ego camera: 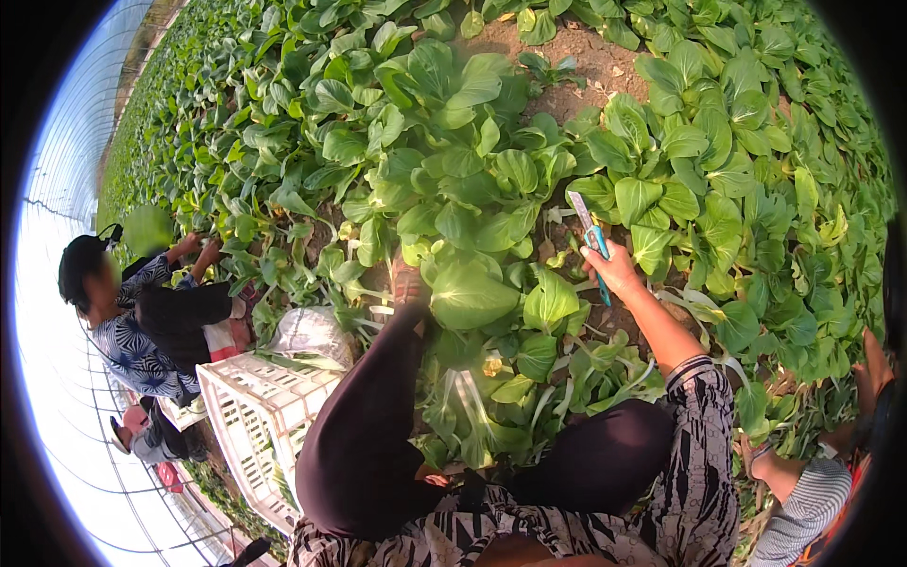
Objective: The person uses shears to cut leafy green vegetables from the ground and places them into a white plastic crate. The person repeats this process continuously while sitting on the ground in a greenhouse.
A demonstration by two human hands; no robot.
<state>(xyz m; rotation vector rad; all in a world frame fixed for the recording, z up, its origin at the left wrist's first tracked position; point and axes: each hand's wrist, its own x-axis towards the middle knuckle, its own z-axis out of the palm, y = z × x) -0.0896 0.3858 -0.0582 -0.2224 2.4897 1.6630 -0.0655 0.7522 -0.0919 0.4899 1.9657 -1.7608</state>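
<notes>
My right hand (pixel 611 268) is closed around the teal handle of a utility knife (pixel 596 244), its blade pointing up and away from me over the plants. Green leafy plants, resembling bok choy (pixel 634 195), grow just beyond the blade. A few fingers of what appears to be my left hand (pixel 432 476) show between my legs; the rest is hidden, and what they hold cannot be made out. In front of me a broad green leaf (pixel 473 294) stands beside my left foot (pixel 407 282). Pale-stemmed cut greens (pixel 471 407) lie between my knees.
A white plastic crate (pixel 266 411) is tipped at my left, beside a whitish plastic sack (pixel 312 333). Past it another person (pixel 145 319) crouches among the plants, and one more is farther back. At the lower right are a co-worker's leg (pixel 779 475) and hand (pixel 877 361).
</notes>
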